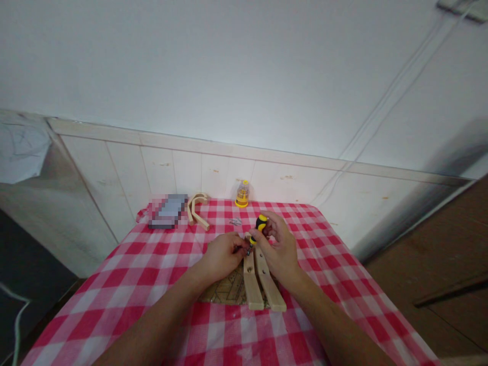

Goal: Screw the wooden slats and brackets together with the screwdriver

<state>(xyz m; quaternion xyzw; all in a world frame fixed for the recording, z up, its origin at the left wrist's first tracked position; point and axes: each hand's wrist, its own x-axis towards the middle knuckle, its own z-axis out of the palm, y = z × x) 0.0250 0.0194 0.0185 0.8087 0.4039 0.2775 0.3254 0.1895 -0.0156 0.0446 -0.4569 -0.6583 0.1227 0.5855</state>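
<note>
My right hand (281, 246) is closed around a yellow and black screwdriver (261, 222), tilted with its tip down toward a bent wooden piece (253, 291). Close to that tip, my left hand (224, 254) has its fingers pinched together; whatever they hold is too small to make out. A second bent wooden piece (273, 292) with holes lies alongside the first. Both rest on a brown patterned board (229, 290), partly covered by my left hand and the wood.
Small metal pieces (235, 221) lie beyond my hands. Farther back stand a yellow-based clear container (242, 194) and curved wooden pieces (198, 211), with a blurred dark-edged device (168, 211) at left. A red checked cloth (160, 274) covers the table, which meets the wall.
</note>
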